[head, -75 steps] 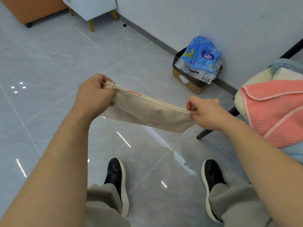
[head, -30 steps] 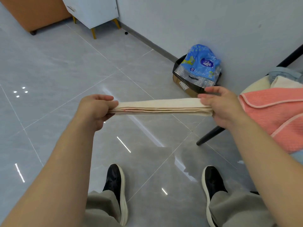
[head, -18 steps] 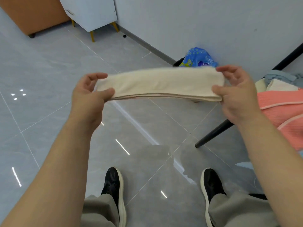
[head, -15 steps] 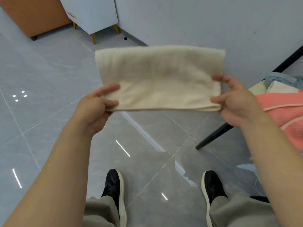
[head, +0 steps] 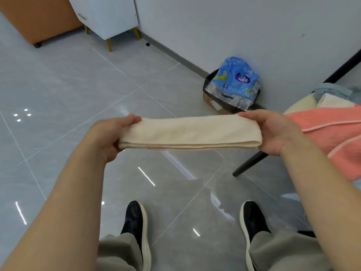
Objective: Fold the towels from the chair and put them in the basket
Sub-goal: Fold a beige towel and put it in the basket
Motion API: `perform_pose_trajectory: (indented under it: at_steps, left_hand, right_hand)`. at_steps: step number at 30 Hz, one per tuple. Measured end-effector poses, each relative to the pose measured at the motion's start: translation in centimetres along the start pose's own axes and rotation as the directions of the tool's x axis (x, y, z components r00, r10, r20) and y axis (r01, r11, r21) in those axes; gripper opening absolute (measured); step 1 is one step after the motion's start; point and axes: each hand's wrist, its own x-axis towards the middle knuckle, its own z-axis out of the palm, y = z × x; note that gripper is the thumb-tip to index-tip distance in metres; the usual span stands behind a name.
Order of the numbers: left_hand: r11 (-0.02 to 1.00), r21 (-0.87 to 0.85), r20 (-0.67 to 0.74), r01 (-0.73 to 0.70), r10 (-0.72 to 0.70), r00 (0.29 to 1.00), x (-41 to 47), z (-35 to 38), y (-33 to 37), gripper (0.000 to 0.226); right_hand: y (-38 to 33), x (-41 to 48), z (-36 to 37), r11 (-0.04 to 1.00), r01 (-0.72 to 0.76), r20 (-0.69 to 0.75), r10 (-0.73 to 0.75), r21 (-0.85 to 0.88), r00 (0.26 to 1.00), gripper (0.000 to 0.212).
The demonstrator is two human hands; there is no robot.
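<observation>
The cream towel [head: 190, 132] is up in the air at about waist height, folded into a long, flat, layered band and stretched level from side to side above the floor [head: 58, 85]. The left hand [head: 109, 133] grips its left end, fingers curled over the top and the cloth tucked into the palm. The right hand [head: 273, 132] holds the other end, fingers wrapped along the far edge and the end of the band pressed into the palm. The folded edges face the camera, several layers stacked one on another, with a trace of reddish trim peeking out low down.

Just off the right hand stands the chair [head: 248, 165], one black leg planted on the tiles, its seat loaded. A pink towel [head: 332, 132] drapes over the front, a pale one [head: 332, 100] sits behind it, and a grey-blue cloth [head: 332, 90] is further back.

Beyond the towel, against the wall, a cardboard box [head: 213, 100] holds a blue plastic pack [head: 236, 81]. Far back on the left are a white cabinet [head: 109, 14] on slim yellow legs and a brown unit [head: 39, 16] beside it.

Below, two black shoes [head: 136, 222] with pale soles stand apart on the glossy grey tiles, under khaki trouser legs [head: 283, 251].
</observation>
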Motion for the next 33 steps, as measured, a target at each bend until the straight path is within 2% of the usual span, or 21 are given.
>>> perform_pose_trajectory:
  at_steps: [3,4,6,8,10,14,18,23,25,28,31,33]
  left_hand:
    - [0.995,0.097,0.086,-0.038,0.03,0.996,-0.3,0.2,-0.4,0.02]
    - [0.994,0.102,0.116,-0.045,0.033,0.993,-0.6,0.3,-0.3,0.026]
    - [0.994,0.094,0.156,-0.061,0.046,0.987,-0.9,0.3,0.0,0.036]
    - [0.995,0.05,0.182,-0.09,0.08,0.98,-0.9,0.2,0.3,0.044]
    - [0.993,0.006,0.19,-0.116,0.113,0.975,-0.9,0.2,0.5,0.047]
    - [0.985,0.013,0.143,-0.171,0.168,0.975,-1.2,0.7,0.6,0.047]
    - [0.98,-0.006,0.141,-0.198,0.197,0.97,-1.0,0.5,0.6,0.052]
    - [0.961,0.188,0.128,-0.201,0.179,0.976,-0.7,0.9,-0.2,0.06]
    - [0.932,0.279,0.128,-0.231,0.202,0.971,-0.6,1.3,-0.4,0.064]
    - [0.878,0.395,0.143,-0.271,0.233,0.962,-0.6,2.1,-0.9,0.071]
    - [0.714,0.624,0.172,-0.318,0.272,0.947,-0.8,3.6,-1.9,0.077]
    - [0.609,0.704,0.216,-0.365,0.306,0.927,-1.3,4.9,-2.7,0.077]
  right_hand:
    - [0.7,0.4,0.3,0.975,0.132,-0.093,-0.15,-0.179,0.984,0.014]
    - [0.8,0.6,0.2,0.955,0.186,-0.108,-0.215,-0.23,0.971,0.015]
    - [0.6,0.5,0.0,0.934,0.283,-0.063,-0.303,-0.216,0.951,0.026]
    - [0.1,0.1,-0.2,0.926,0.36,0.047,-0.357,-0.112,0.933,0.038]
    - [-0.3,-0.1,-0.4,0.926,0.375,0.117,-0.368,-0.042,0.922,0.047]
    - [-0.1,0.0,-0.5,0.922,0.382,0.103,-0.375,-0.057,0.921,0.053]
    - [-0.2,0.1,-0.1,0.896,0.444,0.098,-0.441,-0.01,0.892,0.057]
    - [0.9,1.1,0.0,0.875,0.41,0.039,-0.415,-0.258,0.909,0.06]
    - [1.4,1.4,0.1,0.806,0.411,0.035,-0.44,-0.426,0.897,0.062]
    - [2.0,1.2,0.9,0.64,0.429,0.056,-0.516,-0.637,0.855,0.065]
    - [2.7,0.8,2.1,0.447,0.416,0.108,-0.568,-0.792,0.816,0.067]
    - [3.4,0.6,3.2,0.305,0.414,0.18,-0.576,-0.858,0.797,0.068]
